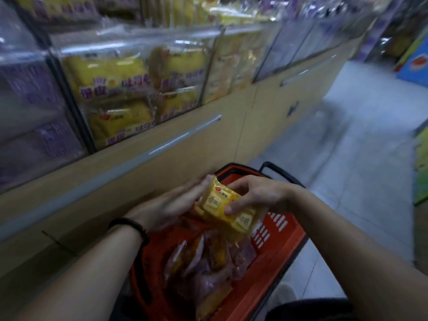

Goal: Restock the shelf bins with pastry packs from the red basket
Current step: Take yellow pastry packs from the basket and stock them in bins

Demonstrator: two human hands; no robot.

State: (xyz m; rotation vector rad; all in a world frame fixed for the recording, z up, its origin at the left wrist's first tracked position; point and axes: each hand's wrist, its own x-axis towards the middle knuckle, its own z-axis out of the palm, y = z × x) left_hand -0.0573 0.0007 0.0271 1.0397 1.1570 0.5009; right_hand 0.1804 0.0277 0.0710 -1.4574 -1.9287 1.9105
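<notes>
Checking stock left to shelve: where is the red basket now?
Bottom centre of the head view, the red basket sits below both hands, beside the shelf's wooden base.

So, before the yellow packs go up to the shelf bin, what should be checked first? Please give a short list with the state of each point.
1. Right hand grips the yellow packs: ok, fingers wrap over them.
2. Left hand supports the packs: cannot tell, it is blurred and lies flat against their side.
3. Packs are clear of the red basket: ok, they are above its rim.
4. Matching bin with yellow packs is found: ok, it is up and to the left.
5. Room in that bin: cannot tell, its front looks nearly full.
6. Packs remaining in the basket: ok, purple and yellow packs lie inside.
</notes>
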